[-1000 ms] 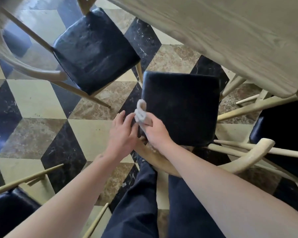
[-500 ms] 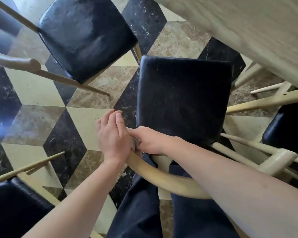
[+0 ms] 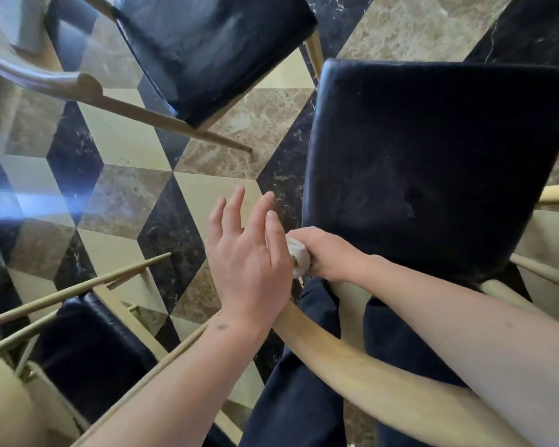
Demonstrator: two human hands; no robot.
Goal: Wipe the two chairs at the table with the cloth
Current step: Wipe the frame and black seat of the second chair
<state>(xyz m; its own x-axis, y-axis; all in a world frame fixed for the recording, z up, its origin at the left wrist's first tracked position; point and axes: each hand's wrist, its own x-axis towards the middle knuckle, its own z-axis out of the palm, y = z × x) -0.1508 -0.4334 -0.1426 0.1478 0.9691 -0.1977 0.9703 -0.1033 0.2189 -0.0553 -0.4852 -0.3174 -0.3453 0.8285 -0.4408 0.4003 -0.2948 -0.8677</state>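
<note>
Right hand [image 3: 328,254] curled tight round a balled-up whitish cloth [image 3: 299,257], a clamped grip, down at the near left corner of the dark blue seat [image 3: 433,162] of the chair straight ahead. Only a small lump of cloth poking out on the thumb side of that fist. Just left of the cloth, left hand [image 3: 247,262] with flat, spread fingers [image 3: 236,204] pointing away, holding nothing, its thumb close against the cloth; cannot tell if touching. Right under both hands, the curved pale wooden backrest [image 3: 352,353] of that same chair, running out below the right forearm. Below the backrest, dark blue trouser legs [image 3: 291,398]. Up and left of the hands, a second chair seat [image 3: 213,50], dark and shiny, tipped at an angle, with thin wooden rails beside it. Down and left of the left hand, a third dark seat [image 3: 88,356] with pale wooden rods across it. Under it all, a floor [image 3: 126,195] of cream, brown and black marble diamond tiles.
</note>
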